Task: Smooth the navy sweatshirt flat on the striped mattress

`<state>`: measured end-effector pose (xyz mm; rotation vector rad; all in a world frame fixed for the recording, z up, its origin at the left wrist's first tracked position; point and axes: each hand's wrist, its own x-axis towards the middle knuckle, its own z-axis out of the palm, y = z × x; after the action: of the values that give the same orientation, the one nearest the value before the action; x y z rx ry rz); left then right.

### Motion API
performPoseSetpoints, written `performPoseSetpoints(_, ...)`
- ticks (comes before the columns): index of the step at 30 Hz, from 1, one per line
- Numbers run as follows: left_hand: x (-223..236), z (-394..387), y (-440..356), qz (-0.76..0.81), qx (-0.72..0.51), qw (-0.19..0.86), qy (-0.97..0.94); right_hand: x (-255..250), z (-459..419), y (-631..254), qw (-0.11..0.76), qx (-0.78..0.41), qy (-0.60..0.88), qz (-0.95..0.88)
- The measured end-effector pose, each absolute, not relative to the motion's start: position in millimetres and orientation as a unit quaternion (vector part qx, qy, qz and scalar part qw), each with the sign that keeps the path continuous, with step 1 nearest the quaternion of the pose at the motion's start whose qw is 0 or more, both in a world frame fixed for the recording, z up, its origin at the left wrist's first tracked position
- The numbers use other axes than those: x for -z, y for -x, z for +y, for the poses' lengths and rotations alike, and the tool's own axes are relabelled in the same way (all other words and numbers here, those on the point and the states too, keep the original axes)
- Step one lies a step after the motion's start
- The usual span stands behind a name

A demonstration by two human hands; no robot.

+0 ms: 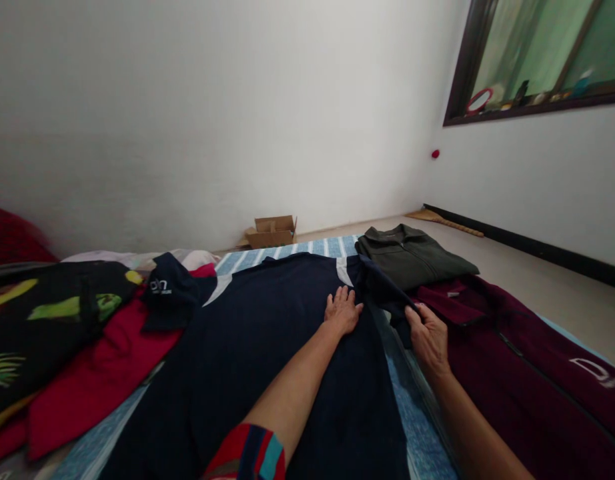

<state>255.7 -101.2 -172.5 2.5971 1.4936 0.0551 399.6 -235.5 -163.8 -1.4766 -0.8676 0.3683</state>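
Spread flat on the striped bed [297, 248], navy shirt [267, 333] looks soft, light, limp: left hand [342, 310] pressing it with fingers splayed flat, right hand [427, 337] fingers pinched shut on its sleeve [382, 290], best taken at seams or sleeve ends.

Navy shirt [267, 347] with white shoulder stripes lies on blue-white striped bed sheet [307, 248]; right of shirt, maroon jacket [527, 373] and dark olive jacket [412, 257]; left of shirt, red garment [102, 373] and black fabric [42, 320] printed green-yellow.
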Motion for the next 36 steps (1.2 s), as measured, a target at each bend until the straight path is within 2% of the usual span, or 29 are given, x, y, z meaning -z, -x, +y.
performPoseSetpoints(4, 174, -107, -262, 0.504, -0.024, 0.064, -0.861, 167, -233, -399, 0.672, -0.2, 0.621, -0.351)
performPoseSetpoints(12, 154, -115, -261, 0.498, -0.025, 0.087, -0.862, 173, -230, -402, 0.669, -0.208, 0.614, -0.364)
performPoseSetpoints(19, 119, -135, -204, 0.394, 0.033, 0.113, -0.912, 172, -231, -406, 0.667, -0.203, 0.628, -0.346)
performPoseSetpoints(28, 152, -187, -173, 0.393, 0.04, 0.116, -0.911, 177, -230, -407, 0.656, -0.181, 0.634, -0.368)
performPoseSetpoints(36, 148, -199, -184, 0.405, 0.047, 0.123, -0.905, 180, -230, -405, 0.644, -0.186, 0.632, -0.39)
